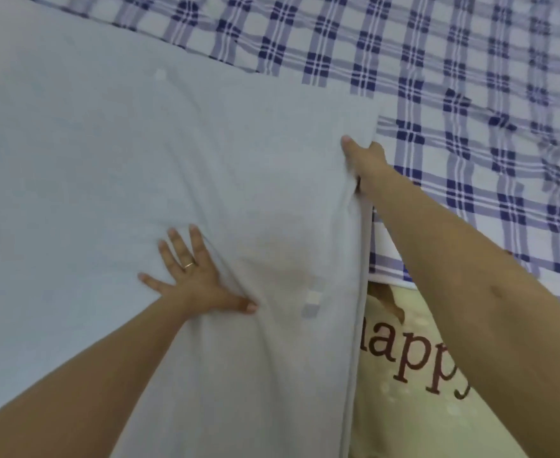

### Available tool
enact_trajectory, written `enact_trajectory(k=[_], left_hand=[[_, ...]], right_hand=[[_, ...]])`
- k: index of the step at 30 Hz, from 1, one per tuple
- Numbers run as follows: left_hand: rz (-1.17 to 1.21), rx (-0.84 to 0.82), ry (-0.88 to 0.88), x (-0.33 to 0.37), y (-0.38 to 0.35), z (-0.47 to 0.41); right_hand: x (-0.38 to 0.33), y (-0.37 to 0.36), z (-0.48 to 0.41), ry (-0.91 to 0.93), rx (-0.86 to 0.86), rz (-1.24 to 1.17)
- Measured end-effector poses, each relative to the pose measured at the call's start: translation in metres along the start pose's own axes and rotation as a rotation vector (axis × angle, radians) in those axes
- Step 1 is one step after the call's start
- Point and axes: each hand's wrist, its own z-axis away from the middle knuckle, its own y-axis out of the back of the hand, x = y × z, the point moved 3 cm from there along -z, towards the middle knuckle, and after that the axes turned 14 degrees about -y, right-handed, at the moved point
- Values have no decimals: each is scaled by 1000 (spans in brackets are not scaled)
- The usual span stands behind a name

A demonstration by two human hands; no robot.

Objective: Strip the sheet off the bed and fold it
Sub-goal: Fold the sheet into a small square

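A pale grey-white sheet (140,153) lies spread over the left and middle of the view, with soft creases running toward my hands. My left hand (192,276) rests flat on it with fingers apart, a ring on one finger, holding nothing. My right hand (364,160) grips the sheet's right edge just below its far right corner, thumb on top and the other fingers under the cloth. The sheet lies over a blue and white checked cover (470,110).
The checked cover runs across the top and right, wrinkled at the far right. A cream cushion or blanket with brown letters (414,368) shows at the bottom right beside the sheet's piped edge. A small fabric tag (311,302) sits on the sheet.
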Motion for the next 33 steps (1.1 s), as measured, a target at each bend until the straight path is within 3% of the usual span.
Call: enact_trajectory(k=[4,7,12,14,19,24,27,33], left_hand=[[-14,16,23,1,-3,-4],[30,70,-15,0,-3,1],[134,507,-194,6,28,-12],[161,647,-125,10,47,-35],[60,816,66,16,57,-82],[2,832,95,17,51,-90],[1,828,101,18,53,-90],[-6,827,105,20,54,-89]], right_hand=[[2,-5,-11,16,270,230],[-6,-6,-6,27,328,294],[-47,12,-4,174,355,307],[-53,19,-15,167,364,249],[-39,14,-51,154,356,273],[-49,7,-61,89,423,318],[-67,-3,-57,-49,346,139],[-102,7,-67,-84,250,57]])
